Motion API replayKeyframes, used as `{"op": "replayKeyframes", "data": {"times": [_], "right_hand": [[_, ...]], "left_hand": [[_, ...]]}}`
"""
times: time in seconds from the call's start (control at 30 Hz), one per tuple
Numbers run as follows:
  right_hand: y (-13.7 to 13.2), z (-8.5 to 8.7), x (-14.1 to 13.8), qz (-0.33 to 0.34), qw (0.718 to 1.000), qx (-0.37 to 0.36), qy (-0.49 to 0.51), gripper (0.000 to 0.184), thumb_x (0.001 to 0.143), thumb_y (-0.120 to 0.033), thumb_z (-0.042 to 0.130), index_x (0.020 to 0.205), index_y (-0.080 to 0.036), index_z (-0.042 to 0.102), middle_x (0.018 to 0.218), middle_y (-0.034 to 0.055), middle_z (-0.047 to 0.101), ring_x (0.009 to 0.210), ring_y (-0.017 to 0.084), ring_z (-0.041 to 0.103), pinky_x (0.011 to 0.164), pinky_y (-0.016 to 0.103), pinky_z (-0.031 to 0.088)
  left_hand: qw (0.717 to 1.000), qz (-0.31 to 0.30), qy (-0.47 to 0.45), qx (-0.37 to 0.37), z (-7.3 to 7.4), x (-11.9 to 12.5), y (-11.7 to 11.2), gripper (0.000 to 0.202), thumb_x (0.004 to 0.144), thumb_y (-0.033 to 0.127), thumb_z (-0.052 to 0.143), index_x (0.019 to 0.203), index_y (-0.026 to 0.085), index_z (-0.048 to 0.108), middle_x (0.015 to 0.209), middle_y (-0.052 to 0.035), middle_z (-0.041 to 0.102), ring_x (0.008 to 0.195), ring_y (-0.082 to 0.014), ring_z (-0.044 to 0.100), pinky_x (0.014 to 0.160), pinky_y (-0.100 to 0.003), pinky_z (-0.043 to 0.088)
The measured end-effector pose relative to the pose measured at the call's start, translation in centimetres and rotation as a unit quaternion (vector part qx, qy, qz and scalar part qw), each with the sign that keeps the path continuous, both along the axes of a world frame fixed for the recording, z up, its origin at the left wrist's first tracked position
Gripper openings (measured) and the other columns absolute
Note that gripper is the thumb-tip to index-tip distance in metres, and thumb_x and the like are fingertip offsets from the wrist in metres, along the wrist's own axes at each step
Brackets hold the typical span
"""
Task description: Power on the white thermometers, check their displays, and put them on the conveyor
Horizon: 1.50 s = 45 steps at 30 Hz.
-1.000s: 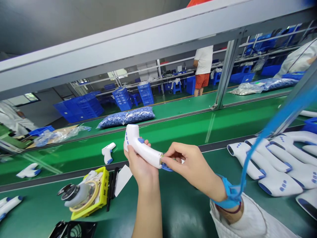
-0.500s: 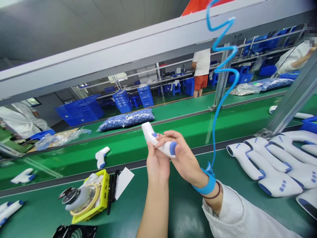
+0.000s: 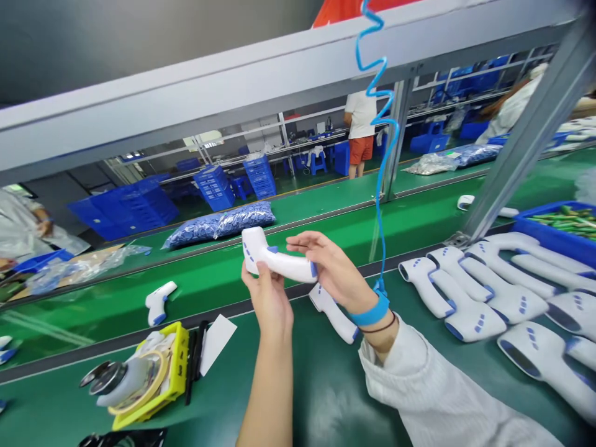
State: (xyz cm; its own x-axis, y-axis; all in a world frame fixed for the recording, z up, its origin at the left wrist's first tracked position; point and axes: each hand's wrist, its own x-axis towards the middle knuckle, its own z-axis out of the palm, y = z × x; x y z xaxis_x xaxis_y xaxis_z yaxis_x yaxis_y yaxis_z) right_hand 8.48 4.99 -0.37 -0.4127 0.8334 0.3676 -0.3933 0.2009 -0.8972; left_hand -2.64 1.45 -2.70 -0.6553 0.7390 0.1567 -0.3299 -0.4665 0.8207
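Observation:
I hold a white, gun-shaped thermometer shell with blue buttons (image 3: 274,259) up in front of me with both hands. My left hand (image 3: 266,297) grips it from below near its head end. My right hand (image 3: 329,266) is closed on its handle end. A blue wrist strap (image 3: 370,312) with a coiled blue cord (image 3: 379,136) is on my right wrist. Another white shell (image 3: 333,313) lies on the green bench just under my right hand.
A row of several white shells (image 3: 484,292) lies at the right. A yellow tray (image 3: 161,375) with tape rolls and a paper slip (image 3: 215,338) sits at the left. One shell (image 3: 158,302) lies on the green conveyor belt. People work in the background.
My hands turned the shell from steeply tilted to nearly level and shifted it left. The view swung right, bringing a shell on the bench below my right hand into sight.

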Motion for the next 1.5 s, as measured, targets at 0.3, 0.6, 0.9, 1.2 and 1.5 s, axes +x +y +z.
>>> {"op": "replayKeyframes", "data": {"times": [0.3, 0.6, 0.9, 1.2, 1.5], "right_hand": [[2.1, -9.8, 2.1, -0.117, 0.869, 0.082, -0.473, 0.071, 0.048, -0.016, 0.087, 0.115, -0.012, 0.062, 0.136, 0.0226, 0.044, 0.132, 0.044, 0.035, 0.106, 0.056, 0.03], [2.0, -2.6, 2.3, -0.135, 0.925, 0.107, -0.34, 0.064, 0.071, -0.03, 0.075, 0.13, -0.016, 0.055, 0.131, 0.0134, 0.049, 0.117, 0.024, 0.055, 0.098, 0.037, 0.048], [-1.6, 1.9, 2.0, -0.063, 0.992, 0.108, -0.003, 0.038, 0.083, -0.036, 0.071, 0.119, -0.024, 0.067, 0.134, 0.0093, 0.052, 0.122, 0.024, 0.052, 0.097, 0.035, 0.051], [-0.6, 0.5, 0.3, 0.012, 0.992, -0.07, 0.107, 0.03, 0.088, -0.038, 0.056, 0.116, -0.026, 0.057, 0.103, 0.0024, 0.06, 0.075, 0.013, 0.057, 0.067, 0.023, 0.051], [-1.0, 0.8, 0.4, 0.001, 0.992, -0.096, 0.077, 0.031, 0.082, -0.043, 0.046, 0.109, -0.027, 0.047, 0.093, 0.0036, 0.059, 0.069, 0.016, 0.055, 0.06, 0.026, 0.048]], "left_hand": [[0.933, -0.175, 0.208, -0.238, -6.1, -4.7, -2.7, 0.053, 0.065, 0.036, 0.082, 0.107, 0.018, 0.055, 0.073, -0.0044, 0.068, 0.057, -0.0183, 0.064, 0.049, -0.024, 0.048], [0.915, -0.109, 0.313, -0.23, -3.8, -2.9, -3.3, 0.053, 0.081, 0.041, 0.07, 0.128, 0.021, 0.056, 0.125, -0.0149, 0.059, 0.115, -0.0269, 0.058, 0.092, -0.036, 0.048], [0.973, -0.119, 0.192, -0.041, 4.1, 3.2, -5.4, 0.067, 0.08, 0.034, 0.073, 0.14, 0.028, 0.045, 0.095, -0.0053, 0.069, 0.061, -0.0147, 0.061, 0.056, -0.022, 0.048], [0.961, -0.107, 0.25, -0.053, 3.8, 3.0, -5.8, 0.063, 0.078, 0.024, 0.075, 0.136, 0.028, 0.053, 0.097, -0.0068, 0.07, 0.08, -0.0203, 0.065, 0.058, -0.02, 0.046], [0.955, -0.134, 0.266, -0.011, 3.8, 3.7, -6.1, 0.059, 0.081, 0.021, 0.071, 0.137, 0.03, 0.053, 0.132, -0.0069, 0.06, 0.113, -0.0261, 0.06, 0.086, -0.026, 0.047]]}}
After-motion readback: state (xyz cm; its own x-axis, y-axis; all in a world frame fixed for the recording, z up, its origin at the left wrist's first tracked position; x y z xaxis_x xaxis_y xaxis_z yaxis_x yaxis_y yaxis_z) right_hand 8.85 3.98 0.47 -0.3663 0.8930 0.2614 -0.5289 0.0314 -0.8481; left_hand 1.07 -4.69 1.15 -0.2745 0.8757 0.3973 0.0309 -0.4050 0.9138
